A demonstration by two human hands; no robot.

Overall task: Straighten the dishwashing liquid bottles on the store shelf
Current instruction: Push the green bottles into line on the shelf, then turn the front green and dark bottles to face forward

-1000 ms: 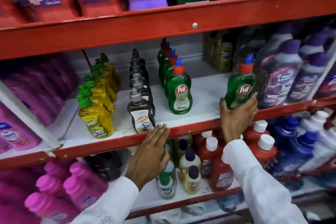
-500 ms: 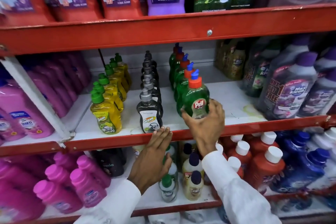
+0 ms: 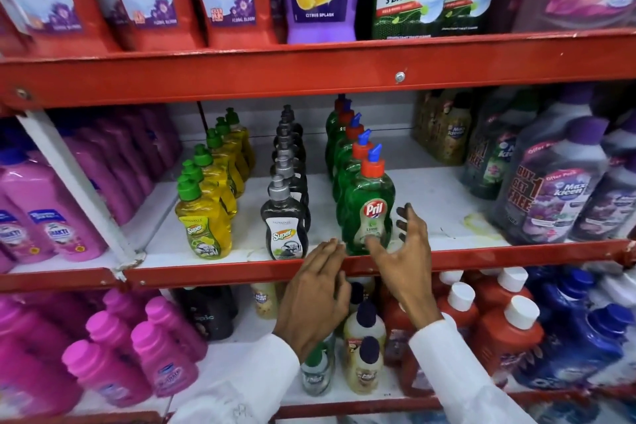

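On the middle shelf [image 3: 447, 255] three rows of dish soap run front to back: yellow [image 3: 203, 227], black [image 3: 285, 224] and green [image 3: 368, 206]. Front green bottle stands upright at the shelf edge, label forward. Right hand [image 3: 404, 251] is spread around its right side, thumb low on the label, fingers [image 3: 406, 213] apart from the bottle, gripping nothing. Left hand [image 3: 320, 289] lies flat, fingers together, tips on the red edge just left of it. I judge the step is lining up this bottle; next needs a small nudge to match its row
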